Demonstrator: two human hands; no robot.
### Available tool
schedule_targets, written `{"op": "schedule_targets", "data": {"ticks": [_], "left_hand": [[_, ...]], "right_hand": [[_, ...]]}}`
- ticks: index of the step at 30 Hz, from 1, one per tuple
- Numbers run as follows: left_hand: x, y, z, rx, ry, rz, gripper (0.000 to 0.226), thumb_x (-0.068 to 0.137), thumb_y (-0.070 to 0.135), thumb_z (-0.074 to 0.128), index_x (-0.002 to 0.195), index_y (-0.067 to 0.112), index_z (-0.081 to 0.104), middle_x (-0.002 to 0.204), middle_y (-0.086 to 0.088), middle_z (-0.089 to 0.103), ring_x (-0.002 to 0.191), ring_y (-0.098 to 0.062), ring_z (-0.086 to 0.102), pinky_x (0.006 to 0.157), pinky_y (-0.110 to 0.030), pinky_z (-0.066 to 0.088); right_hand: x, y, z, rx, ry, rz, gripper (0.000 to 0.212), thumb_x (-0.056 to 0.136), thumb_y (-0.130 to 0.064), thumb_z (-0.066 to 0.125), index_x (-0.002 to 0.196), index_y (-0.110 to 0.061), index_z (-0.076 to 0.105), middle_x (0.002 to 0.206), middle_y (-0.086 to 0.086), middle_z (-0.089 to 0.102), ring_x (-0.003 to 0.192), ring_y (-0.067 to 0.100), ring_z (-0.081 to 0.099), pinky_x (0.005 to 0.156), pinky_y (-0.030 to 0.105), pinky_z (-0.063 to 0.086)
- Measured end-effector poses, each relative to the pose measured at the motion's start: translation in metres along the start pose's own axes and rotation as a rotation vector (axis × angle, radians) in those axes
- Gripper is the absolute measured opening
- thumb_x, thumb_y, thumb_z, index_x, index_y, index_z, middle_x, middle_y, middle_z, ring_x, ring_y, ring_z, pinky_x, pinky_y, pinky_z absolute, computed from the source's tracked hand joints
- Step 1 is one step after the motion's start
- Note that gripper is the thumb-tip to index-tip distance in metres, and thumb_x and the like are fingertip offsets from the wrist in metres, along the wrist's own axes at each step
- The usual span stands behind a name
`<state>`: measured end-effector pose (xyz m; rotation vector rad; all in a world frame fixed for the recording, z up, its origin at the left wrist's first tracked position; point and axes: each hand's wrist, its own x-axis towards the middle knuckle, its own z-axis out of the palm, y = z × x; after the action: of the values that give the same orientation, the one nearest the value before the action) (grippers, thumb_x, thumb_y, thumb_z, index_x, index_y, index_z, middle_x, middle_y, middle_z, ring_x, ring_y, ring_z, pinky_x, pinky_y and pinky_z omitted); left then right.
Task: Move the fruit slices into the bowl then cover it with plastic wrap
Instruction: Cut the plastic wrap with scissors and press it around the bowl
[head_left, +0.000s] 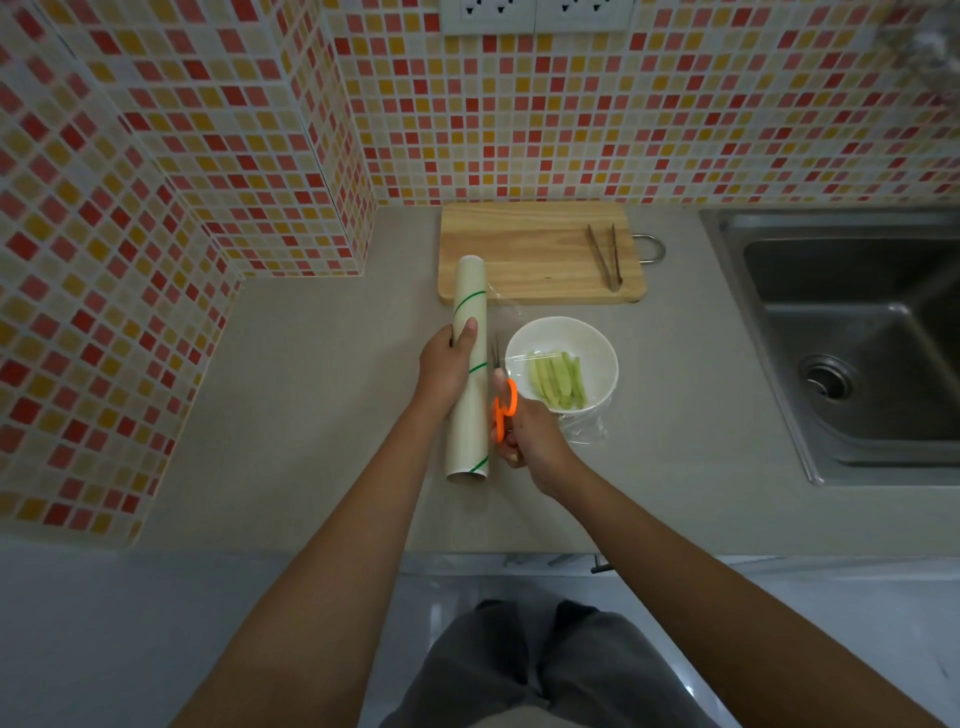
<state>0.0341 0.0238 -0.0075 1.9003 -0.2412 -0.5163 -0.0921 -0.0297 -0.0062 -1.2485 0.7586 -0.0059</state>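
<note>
From the head camera, the left hand is curling around the roll of plastic wrap, thumb lying along its top, holding it lengthwise above the tabletop. The right hand is gripping the orange-handled scissors, thumb and fingers threaded through the loops, with the blades pointing away between the roll and the bowl. The white bowl is sitting on the tabletop just right of the roll, holding the pale green fruit slices in a row. A sheet of clear plastic wrap is stretching from the roll over the bowl, its loose edge bunching on the tabletop at the bowl's near side. Behind the bowl, a wooden cutting board is lying against the tiled wall, with metal tongs resting on its right part. A steel sink is sitting at the right.
</note>
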Motion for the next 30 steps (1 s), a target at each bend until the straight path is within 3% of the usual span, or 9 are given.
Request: {"op": "schedule_targets", "data": {"ticks": [7,13,18,22,26,30], "left_hand": [[-0.003,0.005,0.001,0.002,0.006,0.020,0.048,0.097,0.040,0.046,0.100,-0.005,0.062,0.100,-0.027,0.065,0.083,-0.024,0.058,0.083,-0.047,0.050],[-0.004,0.008,0.001,-0.048,-0.011,0.007,0.050,0.098,0.039,0.046,0.101,-0.008,0.061,0.103,-0.032,0.064,0.082,-0.026,0.059,0.085,-0.050,0.051],[-0.004,0.009,-0.001,-0.051,-0.019,0.003,0.048,0.098,0.039,0.045,0.099,-0.005,0.062,0.087,-0.020,0.063,0.080,-0.025,0.059,0.074,-0.039,0.048],[-0.004,0.008,0.000,-0.053,-0.031,-0.001,0.046,0.097,0.041,0.045,0.100,-0.001,0.064,0.088,-0.018,0.066,0.078,-0.025,0.061,0.076,-0.040,0.051],[-0.004,0.008,0.000,-0.054,-0.035,0.001,0.046,0.098,0.042,0.045,0.098,0.000,0.064,0.085,-0.013,0.065,0.076,-0.024,0.061,0.073,-0.036,0.049],[-0.005,0.010,0.001,-0.070,-0.028,0.003,0.045,0.098,0.039,0.045,0.098,-0.002,0.064,0.086,-0.015,0.065,0.077,-0.024,0.060,0.073,-0.035,0.048]], "right_hand": [[0.011,-0.010,-0.001,-0.029,0.011,-0.035,0.058,0.084,-0.065,0.049,0.055,-0.015,0.048,0.048,0.004,0.050,0.031,0.013,0.031,0.041,0.016,0.021],[0.021,-0.022,-0.003,-0.048,0.027,-0.042,0.055,0.087,-0.060,0.049,0.058,-0.015,0.048,0.051,0.005,0.050,0.029,0.011,0.032,0.039,0.015,0.022],[0.029,-0.032,-0.002,-0.044,0.029,-0.026,0.060,0.085,-0.064,0.048,0.052,-0.015,0.047,0.042,0.000,0.048,0.029,0.010,0.033,0.036,0.013,0.025],[0.035,-0.035,-0.003,-0.045,0.032,-0.048,0.059,0.087,-0.061,0.049,0.053,-0.013,0.048,0.046,0.002,0.049,0.030,0.010,0.032,0.036,0.015,0.023],[0.039,-0.043,-0.005,-0.063,0.028,-0.030,0.063,0.085,-0.066,0.047,0.052,-0.012,0.047,0.033,-0.005,0.044,0.029,0.008,0.034,0.037,0.015,0.025],[0.046,-0.046,-0.005,-0.082,0.058,-0.023,0.059,0.087,-0.061,0.050,0.053,-0.012,0.048,0.035,-0.005,0.048,0.028,0.008,0.034,0.037,0.016,0.025]]}}
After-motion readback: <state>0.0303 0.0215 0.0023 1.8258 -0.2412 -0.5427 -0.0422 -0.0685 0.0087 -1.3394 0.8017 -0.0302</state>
